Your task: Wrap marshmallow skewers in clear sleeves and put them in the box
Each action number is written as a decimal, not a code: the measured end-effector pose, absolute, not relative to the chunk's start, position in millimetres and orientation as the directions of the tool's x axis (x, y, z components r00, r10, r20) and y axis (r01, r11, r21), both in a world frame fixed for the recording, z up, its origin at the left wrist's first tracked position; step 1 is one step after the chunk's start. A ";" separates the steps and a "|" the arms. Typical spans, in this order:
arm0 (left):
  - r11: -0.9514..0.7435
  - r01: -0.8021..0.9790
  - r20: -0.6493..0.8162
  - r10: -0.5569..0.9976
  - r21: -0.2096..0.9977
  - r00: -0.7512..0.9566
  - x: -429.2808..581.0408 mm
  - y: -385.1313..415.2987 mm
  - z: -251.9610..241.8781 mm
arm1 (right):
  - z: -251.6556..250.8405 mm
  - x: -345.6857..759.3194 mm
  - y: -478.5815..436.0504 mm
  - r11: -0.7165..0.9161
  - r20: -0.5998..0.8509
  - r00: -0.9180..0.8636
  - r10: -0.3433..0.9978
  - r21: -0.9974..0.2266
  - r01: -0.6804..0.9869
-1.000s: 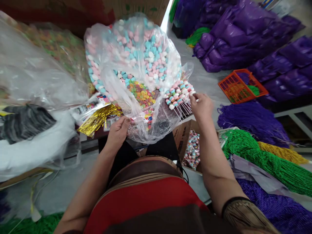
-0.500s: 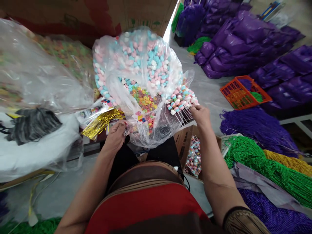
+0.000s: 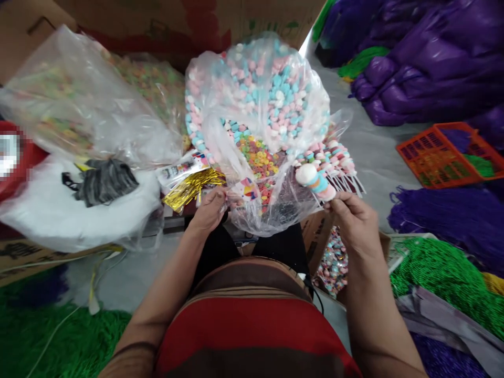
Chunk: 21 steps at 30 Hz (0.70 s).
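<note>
A big clear plastic bag (image 3: 260,100) of pink, blue and white marshmallow sweets stands in front of me, with ring-shaped coloured sweets (image 3: 260,160) lower inside it. My left hand (image 3: 209,207) pinches the bag's lower edge beside a small printed packet. My right hand (image 3: 353,219) is closed on the stick of one marshmallow skewer (image 3: 315,181), lifted off the row of skewers (image 3: 334,160) lying to the bag's right.
Gold tinsel (image 3: 191,186) and printed cards lie left of the bag. Clear bags and a white bag with a black bundle (image 3: 102,181) sit further left. An orange basket (image 3: 447,152), purple bags, green and purple bead strands lie right. A carton of wrapped sweets (image 3: 333,257) stands below.
My right hand has pulled one marshmallow skewer away from the row and brought it toward me. The left hand stayed on the bag's lower edge. The view swung left.
</note>
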State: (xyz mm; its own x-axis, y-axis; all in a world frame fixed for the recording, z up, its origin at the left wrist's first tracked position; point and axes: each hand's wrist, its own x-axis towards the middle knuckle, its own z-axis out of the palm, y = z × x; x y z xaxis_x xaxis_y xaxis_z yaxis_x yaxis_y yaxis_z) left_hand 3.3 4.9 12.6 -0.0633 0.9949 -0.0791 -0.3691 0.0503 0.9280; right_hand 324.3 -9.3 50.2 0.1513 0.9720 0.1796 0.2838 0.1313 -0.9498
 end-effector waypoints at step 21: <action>-0.024 -0.190 0.051 0.989 0.982 0.137 -15.6 1.9 -5.5 | 64.2 313.1 -18.2 0.283 0.297 -0.093 0.950 -0.702 0.653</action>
